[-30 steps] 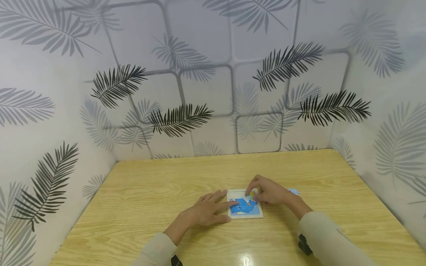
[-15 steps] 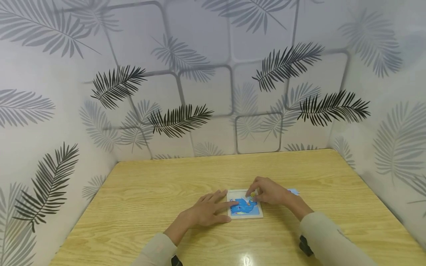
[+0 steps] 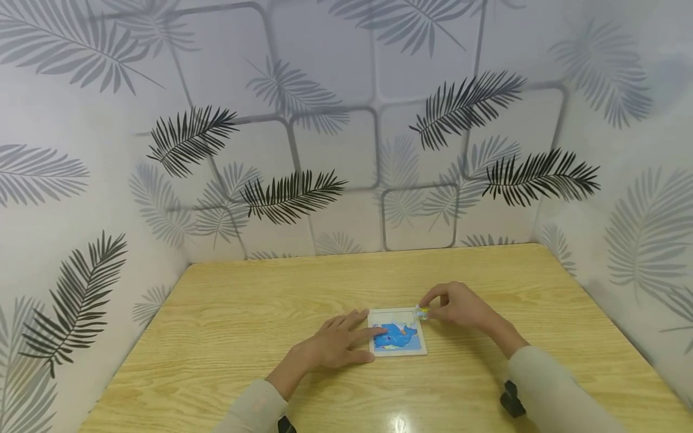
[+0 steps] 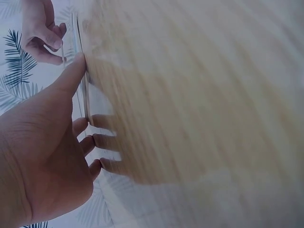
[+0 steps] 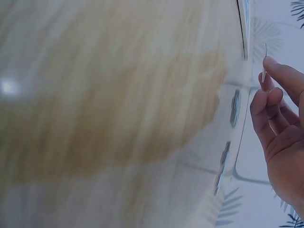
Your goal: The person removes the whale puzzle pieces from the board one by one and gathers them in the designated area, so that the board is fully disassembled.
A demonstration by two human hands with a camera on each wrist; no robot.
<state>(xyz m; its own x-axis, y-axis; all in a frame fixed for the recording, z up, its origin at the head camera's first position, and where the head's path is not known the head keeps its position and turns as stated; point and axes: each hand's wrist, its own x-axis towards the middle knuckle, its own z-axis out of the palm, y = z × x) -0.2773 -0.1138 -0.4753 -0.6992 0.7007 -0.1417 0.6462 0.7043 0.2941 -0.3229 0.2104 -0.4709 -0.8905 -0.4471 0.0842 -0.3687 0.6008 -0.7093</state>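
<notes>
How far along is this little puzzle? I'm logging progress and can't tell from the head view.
The blue picture fills most of the puzzle board, though its top strip looks bare. The left hand rests on the board's left edge, and the right hand pinches a small piece by the top right corner. That piece is not yet seated.

Wood table point(image 3: 227, 325) w/ leaf-print walls point(image 3: 325, 120) round it

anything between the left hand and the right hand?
Head view: the square white-framed puzzle board with a blue whale, between left hand and right hand.
</notes>
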